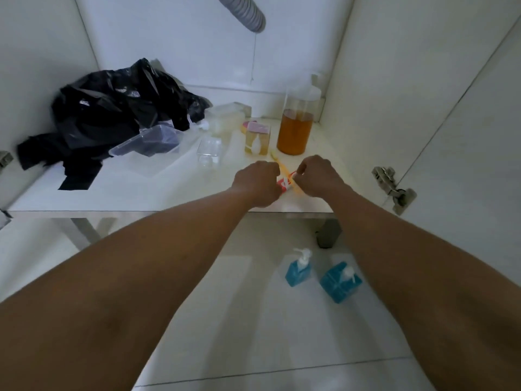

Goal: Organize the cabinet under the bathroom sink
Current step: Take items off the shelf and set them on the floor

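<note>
Both my hands reach into the open cabinet, low over the front of its white floor. My left hand is curled round a red and white toothpaste tube, which shows only between the two hands. My right hand pinches the tube's other end together with an orange toothbrush that lies slanted across it. Behind them stand a tall pump bottle of amber liquid and a small clear box with a pink lid.
A heap of black plastic bags fills the cabinet's back left. Clear plastic containers and a clear tray lie in the middle. Two blue pump bottles stand on the tiled floor outside. A grey drain hose hangs above; a door hinge juts at right.
</note>
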